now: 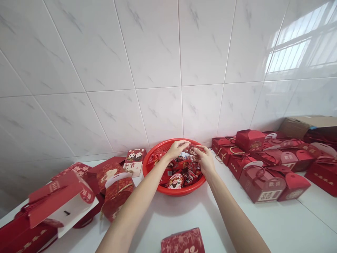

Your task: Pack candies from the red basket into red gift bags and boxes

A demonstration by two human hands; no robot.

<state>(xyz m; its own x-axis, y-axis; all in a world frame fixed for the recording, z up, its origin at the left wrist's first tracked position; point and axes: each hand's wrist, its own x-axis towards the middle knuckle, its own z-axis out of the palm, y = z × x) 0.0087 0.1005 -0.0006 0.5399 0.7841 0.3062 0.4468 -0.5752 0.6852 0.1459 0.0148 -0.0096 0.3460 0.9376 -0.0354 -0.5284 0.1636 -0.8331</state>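
Observation:
A round red plastic basket (181,192) stands against the wall, holding a heap of small wrapped sweets (181,165), mostly in red and dark packets. My left hand (177,150) reaches over its back left part; the fingers are bent and pressed together, and whatever they hold is hidden. Opposite it, over the right side of the heap, my right hand (206,160) has its fingers apart, with the tips close to dark-wrapped sweets between the hands. In front of the basket lies a red patterned box (183,241), partly cut off by the lower edge.
Many red gift boxes (265,182) with cord handles crowd the right side. A brown cardboard box (306,124) stands behind them. At left are more red boxes (60,200), some with flaps up, and a panda-print box (134,162) beside the basket. A tiled wall (158,63) bounds the white table.

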